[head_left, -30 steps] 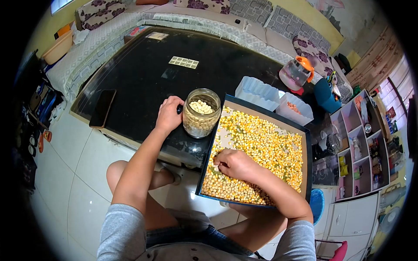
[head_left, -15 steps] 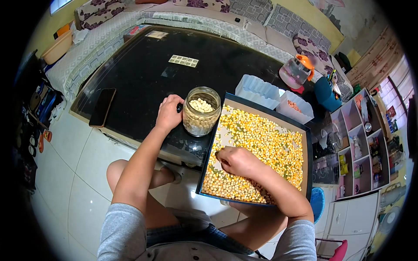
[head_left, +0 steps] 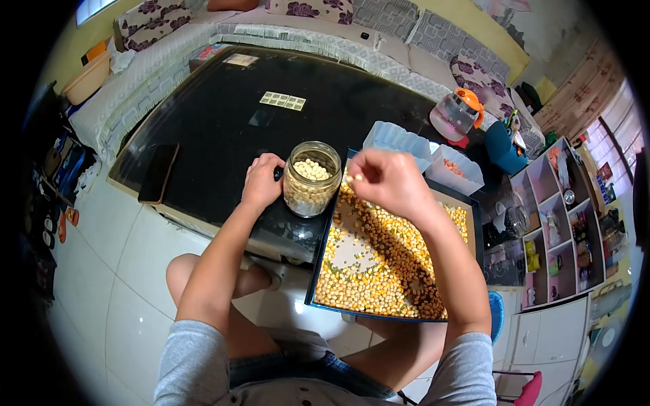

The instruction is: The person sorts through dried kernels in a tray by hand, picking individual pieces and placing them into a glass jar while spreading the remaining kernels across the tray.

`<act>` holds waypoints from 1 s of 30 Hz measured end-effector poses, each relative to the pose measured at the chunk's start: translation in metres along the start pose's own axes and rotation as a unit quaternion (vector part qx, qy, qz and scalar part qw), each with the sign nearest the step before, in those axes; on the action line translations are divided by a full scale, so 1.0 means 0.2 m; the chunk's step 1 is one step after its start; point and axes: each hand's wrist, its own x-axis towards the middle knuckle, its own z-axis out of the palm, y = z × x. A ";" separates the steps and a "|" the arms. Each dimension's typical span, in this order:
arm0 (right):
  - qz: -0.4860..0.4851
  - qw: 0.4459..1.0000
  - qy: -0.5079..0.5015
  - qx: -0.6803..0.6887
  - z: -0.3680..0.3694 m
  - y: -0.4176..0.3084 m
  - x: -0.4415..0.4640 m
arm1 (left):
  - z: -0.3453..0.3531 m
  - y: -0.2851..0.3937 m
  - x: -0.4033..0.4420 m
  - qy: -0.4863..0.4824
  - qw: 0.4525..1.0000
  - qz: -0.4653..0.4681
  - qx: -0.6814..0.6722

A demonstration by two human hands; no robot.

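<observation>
Clock reference: glass jar [head_left: 310, 195] at centre, 12 o'clock toward the sofa.

Right hand [head_left: 389, 177]: positioned at 3 o'clock, raised over the upper-left corner of the tray. Thumb and index finger are drawn together in a pinch; at least 1 pale bean [head_left: 357, 178] shows at the tips. Further contents of the grip cannot be determined.

Left hand [head_left: 260, 181]: at 9 o'clock, resting on the black table [head_left: 210, 128] just beside the jar. Fingers are curled next to a small dark object [head_left: 278, 173]; whether they grip it cannot be determined.

Jar: upright on the table, uncovered, partly filled with pale beans.

Tray [head_left: 479, 233]: at 4 o'clock, dark-walled, holding mixed yellow corn kernels, pale round beans and small green seeds. A bare patch of its base shows toward the left wall. The right forearm crosses above it.

Surroundings: 2 translucent containers at 2 o'clock, beyond the tray; orange-lidded pitcher [head_left: 452, 120] farther along 2 o'clock; pale printed card [head_left: 282, 101] at 11 o'clock; dark phone [head_left: 159, 173] at 9 o'clock, near the table edge.
</observation>
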 end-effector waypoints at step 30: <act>-0.071 0.983 -0.122 -0.114 0.39 0.33 -0.38 | 0.00 -0.01 0.00 0.000 1.000 -0.002 -0.006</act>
